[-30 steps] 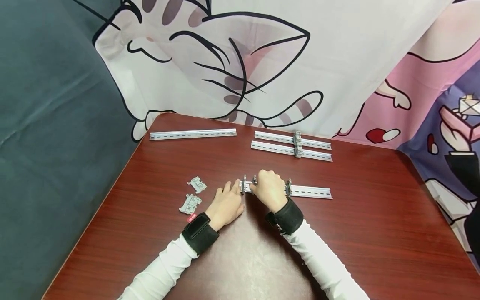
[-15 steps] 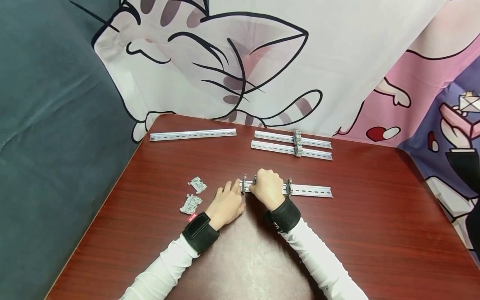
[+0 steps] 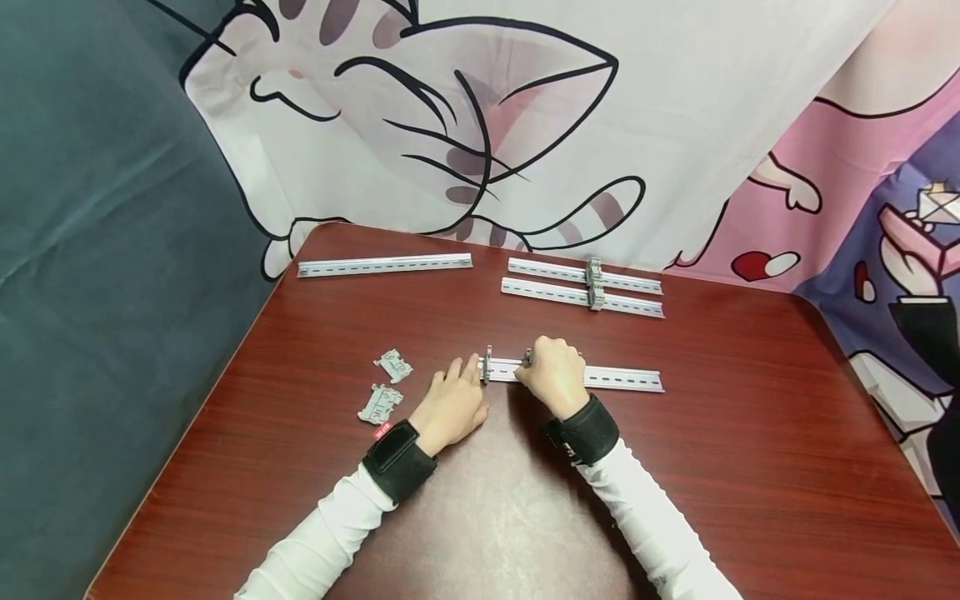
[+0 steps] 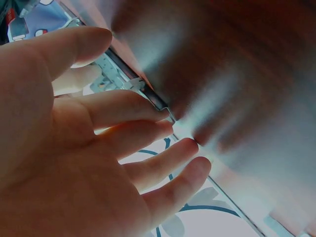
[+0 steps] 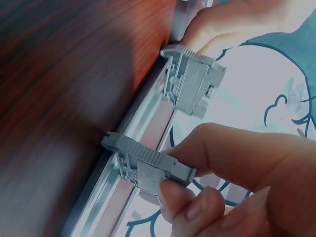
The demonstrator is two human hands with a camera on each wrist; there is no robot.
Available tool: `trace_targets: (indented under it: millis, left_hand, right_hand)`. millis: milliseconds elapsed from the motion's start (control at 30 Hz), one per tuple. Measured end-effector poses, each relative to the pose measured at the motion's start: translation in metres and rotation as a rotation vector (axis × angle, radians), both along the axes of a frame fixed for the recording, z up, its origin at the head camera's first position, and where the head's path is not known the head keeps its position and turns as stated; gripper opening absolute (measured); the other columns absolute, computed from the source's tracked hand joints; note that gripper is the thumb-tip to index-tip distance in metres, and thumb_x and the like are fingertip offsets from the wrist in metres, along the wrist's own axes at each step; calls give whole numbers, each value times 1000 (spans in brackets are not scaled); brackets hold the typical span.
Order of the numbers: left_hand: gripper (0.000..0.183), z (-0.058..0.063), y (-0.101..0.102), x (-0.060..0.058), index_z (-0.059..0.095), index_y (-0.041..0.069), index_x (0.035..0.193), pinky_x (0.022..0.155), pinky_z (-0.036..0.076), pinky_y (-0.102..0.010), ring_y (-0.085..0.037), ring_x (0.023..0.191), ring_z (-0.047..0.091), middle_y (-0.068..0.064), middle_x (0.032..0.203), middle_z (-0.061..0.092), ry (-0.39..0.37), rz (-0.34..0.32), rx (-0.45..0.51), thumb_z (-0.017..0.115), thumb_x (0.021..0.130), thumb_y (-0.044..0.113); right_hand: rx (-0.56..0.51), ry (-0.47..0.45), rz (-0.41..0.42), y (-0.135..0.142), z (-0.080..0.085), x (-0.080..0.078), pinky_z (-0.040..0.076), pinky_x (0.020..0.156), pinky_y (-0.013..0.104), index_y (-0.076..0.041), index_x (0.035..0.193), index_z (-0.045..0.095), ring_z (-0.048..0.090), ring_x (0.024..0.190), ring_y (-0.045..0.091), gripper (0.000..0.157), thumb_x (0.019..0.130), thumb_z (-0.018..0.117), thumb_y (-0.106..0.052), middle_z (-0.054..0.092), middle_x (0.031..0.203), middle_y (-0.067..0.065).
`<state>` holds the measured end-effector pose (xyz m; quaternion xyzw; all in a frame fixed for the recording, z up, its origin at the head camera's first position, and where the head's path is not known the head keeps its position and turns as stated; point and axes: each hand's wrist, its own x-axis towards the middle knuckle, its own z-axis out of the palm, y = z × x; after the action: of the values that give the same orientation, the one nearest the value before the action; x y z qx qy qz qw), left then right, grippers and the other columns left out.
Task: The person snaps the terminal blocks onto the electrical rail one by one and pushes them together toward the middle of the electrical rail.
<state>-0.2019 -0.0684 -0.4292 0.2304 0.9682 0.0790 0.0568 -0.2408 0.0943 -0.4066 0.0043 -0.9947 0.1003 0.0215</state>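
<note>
My left hand (image 3: 448, 407) lies with spread, nearly straight fingers at the left end of a slotted metal DIN rail (image 3: 622, 379), fingertips right at the rail. Just beside those fingertips, a grey terminal block (image 5: 190, 81) stands upright on the rail. My right hand (image 3: 555, 377) pinches a second grey terminal block (image 5: 143, 158) between thumb and fingers; the right wrist view shows it seated across the rail, apart from the first. The right hand covers the rail's middle in the head view. In the left wrist view, the left fingers (image 4: 168, 163) touch the rail's end.
Two loose grey terminal blocks, an upper one (image 3: 393, 366) and a lower one (image 3: 380, 404), lie flat left of my left hand. At the back left rests a bare rail (image 3: 385, 265). Two parallel rails (image 3: 540, 288) at the back right carry terminal blocks (image 3: 595, 285). A printed curtain (image 3: 675, 125) hangs behind the table.
My right hand has slid rightward along the rail with its terminal block, widening the gap to the left block. A block farther right is now covered by the hand. The left hand stays put.
</note>
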Motion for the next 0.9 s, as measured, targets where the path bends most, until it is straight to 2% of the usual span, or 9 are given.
trace_targets:
  millis: [900]
  left_hand:
    - [60,-2,2,-2,47,-10,136,97,42,-51,-40,135,40,-22,150,40,-21,3,21,60,93,30]
  right_hand:
    - [-28,-11,-60,41,3,4,43,44,42,-19,46,38,61,57,30,43,69,74,-21,47,53,-1]
